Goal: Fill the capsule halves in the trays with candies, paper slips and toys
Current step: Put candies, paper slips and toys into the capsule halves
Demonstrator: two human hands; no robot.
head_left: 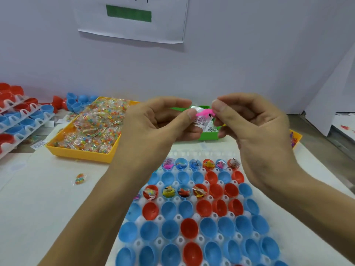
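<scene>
Holding up a pink toy and a printed paper slip above the white tray, both hands raised at 12 o'clock of it. Left hand: grip narrow, thumb and fingers pinching the slip's end. Right hand: grip narrow too, fingertips pinched on the toy. Below, red and blue capsule halves sitting open side up in the tray; far row filled, part of the third row filled, the rest bare. Pale counter underneath, one stray candy packet lying at 9 o'clock of the tray. Yellow bin of candy packets at 10 o'clock, green bin partly hidden behind the hands at 12. More trays of capsule halves stacked far left. Plain pale wall behind, white sheet with a green bar stuck up at 12 o'clock.
</scene>
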